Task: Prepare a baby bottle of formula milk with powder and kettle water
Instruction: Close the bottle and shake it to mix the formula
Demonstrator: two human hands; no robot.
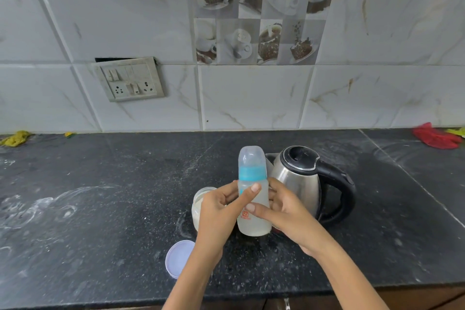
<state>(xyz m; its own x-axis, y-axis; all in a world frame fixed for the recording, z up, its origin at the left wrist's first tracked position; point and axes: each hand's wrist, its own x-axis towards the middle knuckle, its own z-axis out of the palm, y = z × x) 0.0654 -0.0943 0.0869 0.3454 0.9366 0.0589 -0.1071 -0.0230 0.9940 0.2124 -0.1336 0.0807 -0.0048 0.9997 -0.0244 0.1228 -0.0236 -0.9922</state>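
— Why do you hold the baby bottle [253,194] with two hands?

— My left hand [219,211] and my right hand [286,211] both curl around its body, thumbs in front, so it stays upright, lifted at the centre of the frame. The blue collar and clear cap are on; I think the pale liquid inside is ready for mixing.

— And the other things?

— The kettle [302,178] stands just behind, right of the bottle. The powder jar [201,205] is open behind my left hand, its lid [178,258] lying lower left, on the dark counter [100,209].
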